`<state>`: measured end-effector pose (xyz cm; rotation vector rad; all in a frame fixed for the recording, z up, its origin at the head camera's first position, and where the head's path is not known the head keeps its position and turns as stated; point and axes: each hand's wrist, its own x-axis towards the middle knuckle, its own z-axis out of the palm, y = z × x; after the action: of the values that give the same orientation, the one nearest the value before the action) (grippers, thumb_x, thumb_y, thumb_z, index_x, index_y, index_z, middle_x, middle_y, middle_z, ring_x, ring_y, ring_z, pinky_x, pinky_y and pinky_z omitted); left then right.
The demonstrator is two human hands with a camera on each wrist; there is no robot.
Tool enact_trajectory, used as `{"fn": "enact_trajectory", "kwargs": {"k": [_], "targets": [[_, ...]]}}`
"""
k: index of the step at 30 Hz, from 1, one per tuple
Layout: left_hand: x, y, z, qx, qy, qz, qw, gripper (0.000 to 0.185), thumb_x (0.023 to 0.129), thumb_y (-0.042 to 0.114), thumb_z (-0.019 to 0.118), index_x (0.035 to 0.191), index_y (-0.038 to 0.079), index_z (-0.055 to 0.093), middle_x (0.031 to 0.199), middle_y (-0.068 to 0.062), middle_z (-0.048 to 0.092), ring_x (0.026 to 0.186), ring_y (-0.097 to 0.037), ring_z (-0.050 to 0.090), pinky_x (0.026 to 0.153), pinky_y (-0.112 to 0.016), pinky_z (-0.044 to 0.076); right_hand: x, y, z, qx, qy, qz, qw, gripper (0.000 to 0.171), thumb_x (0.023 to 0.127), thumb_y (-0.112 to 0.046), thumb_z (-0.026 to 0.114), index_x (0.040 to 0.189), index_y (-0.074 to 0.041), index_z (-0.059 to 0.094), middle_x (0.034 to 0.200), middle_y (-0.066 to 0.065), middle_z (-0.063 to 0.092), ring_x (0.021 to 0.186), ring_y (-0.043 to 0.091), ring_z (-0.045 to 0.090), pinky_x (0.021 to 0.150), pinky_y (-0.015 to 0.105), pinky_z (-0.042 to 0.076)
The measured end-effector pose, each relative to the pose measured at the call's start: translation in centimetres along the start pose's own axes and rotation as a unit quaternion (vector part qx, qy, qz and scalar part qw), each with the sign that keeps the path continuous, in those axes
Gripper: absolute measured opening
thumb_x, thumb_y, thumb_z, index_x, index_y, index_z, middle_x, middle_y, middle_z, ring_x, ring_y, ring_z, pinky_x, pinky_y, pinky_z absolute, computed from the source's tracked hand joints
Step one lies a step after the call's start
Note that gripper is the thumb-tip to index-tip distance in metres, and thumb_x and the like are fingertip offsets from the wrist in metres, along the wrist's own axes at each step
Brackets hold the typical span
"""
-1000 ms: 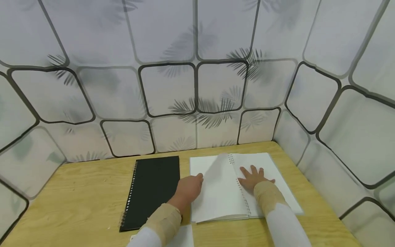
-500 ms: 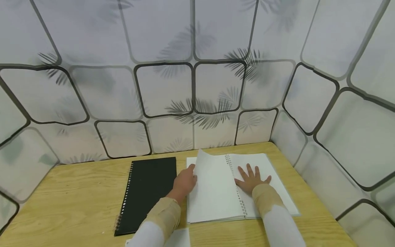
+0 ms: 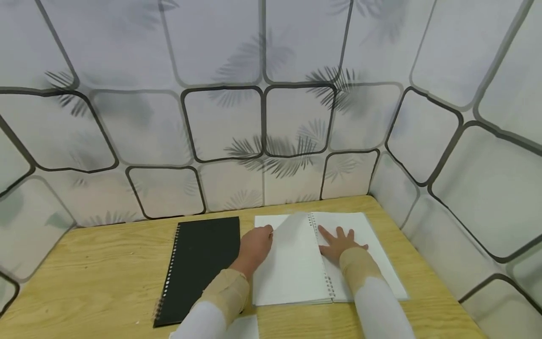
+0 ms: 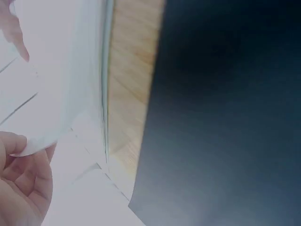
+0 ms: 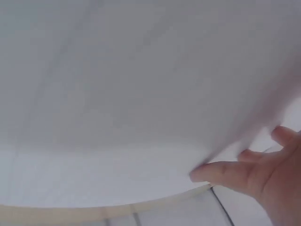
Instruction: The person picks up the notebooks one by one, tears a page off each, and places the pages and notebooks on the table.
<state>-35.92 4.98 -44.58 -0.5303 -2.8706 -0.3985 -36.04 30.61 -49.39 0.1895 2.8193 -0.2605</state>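
A white spiral notebook (image 3: 288,278) lies spread on the table, its wire binding running between two blank pages. At the left page's outer edge, my left hand (image 3: 255,247) pinches a sheet between thumb and finger. In the left wrist view, the sheet (image 4: 42,113) curves up from the stack toward that left hand (image 4: 23,181). Flat on the right page, my right hand (image 3: 338,245) rests with fingers spread, thumb beside the binding. The right wrist view shows the right hand (image 5: 263,172) against the white page (image 5: 117,117).
A black spiral notebook (image 3: 203,263) lies closed to the left, partly under my left forearm. A white sheet (image 3: 247,327) shows at the near edge of the view. The wooden table (image 3: 106,273) meets patterned walls (image 3: 228,183) behind and at the right.
The page whose far left corner stood raised half a second ago has come down. My left hand now pinches at the edge again, and the right hand has slid slightly toward the binding.
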Motion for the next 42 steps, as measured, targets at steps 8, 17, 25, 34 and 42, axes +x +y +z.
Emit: {"fn": "enact_trajectory", "kwargs": {"k": [8, 17, 25, 34, 42], "targets": [[-1.2, 0.5, 0.3, 0.109, -0.043, 0.096, 0.9884, 0.005, 0.089, 0.013, 0.059, 0.092, 0.014, 0.063, 0.077, 0.001, 0.069, 0.065, -0.01, 0.065, 0.053, -0.022, 0.048, -0.5, -1.3, -0.6, -0.004, -0.016, 0.019, 1.0, 0.059, 0.09, -0.062, 0.031, 0.144, -0.045, 0.016, 0.154, 0.016, 0.01, 0.136, 0.055, 0.003, 0.085, 0.084, 0.013], [-3.0, 0.2, -0.7, 0.077, 0.0, 0.138, 0.9874, 0.005, 0.087, 0.013, 0.06, 0.092, 0.013, 0.061, 0.081, 0.0, 0.07, 0.06, -0.01, 0.062, 0.049, -0.021, 0.046, 0.7, -0.4, -0.4, -0.003, -0.02, 0.029, 0.999, 0.07, 0.084, -0.074, 0.025, 0.145, -0.042, 0.015, 0.155, 0.017, 0.005, 0.136, 0.056, -0.002, 0.084, 0.085, 0.01], [-2.8, -1.3, -1.0, -0.278, -0.09, -0.169, 0.9414, 0.071, 0.085, 0.027, 0.066, 0.137, -0.006, 0.03, 0.132, -0.026, 0.049, 0.12, -0.038, 0.05, 0.095, -0.046, 0.045, 0.2, 0.6, 0.7, 0.04, -0.007, -0.005, 0.999, 0.081, 0.081, -0.08, 0.014, 0.148, -0.034, 0.006, 0.156, 0.016, -0.006, 0.137, 0.051, -0.011, 0.091, 0.081, -0.003], [-3.4, -3.1, -1.4, -0.387, -0.189, -0.157, 0.8887, 0.099, 0.076, -0.002, 0.07, 0.148, 0.007, 0.002, 0.134, -0.031, 0.041, 0.081, -0.034, 0.062, 0.052, -0.036, 0.051, -2.8, 2.1, 0.3, 0.064, -0.045, -0.014, 0.997, 0.093, 0.076, -0.079, 0.04, 0.149, -0.028, 0.01, 0.155, 0.017, -0.01, 0.137, 0.052, -0.013, 0.088, 0.083, -0.005], [-3.6, -3.1, -1.0, -0.327, -0.127, -0.125, 0.9281, 0.096, 0.075, -0.004, 0.07, 0.149, 0.007, 0.009, 0.133, -0.029, 0.047, 0.109, -0.037, 0.057, 0.078, -0.042, 0.052, -4.1, 2.6, 0.4, 0.052, -0.036, 0.002, 0.998, 0.097, 0.071, -0.086, 0.034, 0.148, -0.032, 0.011, 0.156, 0.014, -0.01, 0.138, 0.05, -0.013, 0.09, 0.081, -0.006]]}}
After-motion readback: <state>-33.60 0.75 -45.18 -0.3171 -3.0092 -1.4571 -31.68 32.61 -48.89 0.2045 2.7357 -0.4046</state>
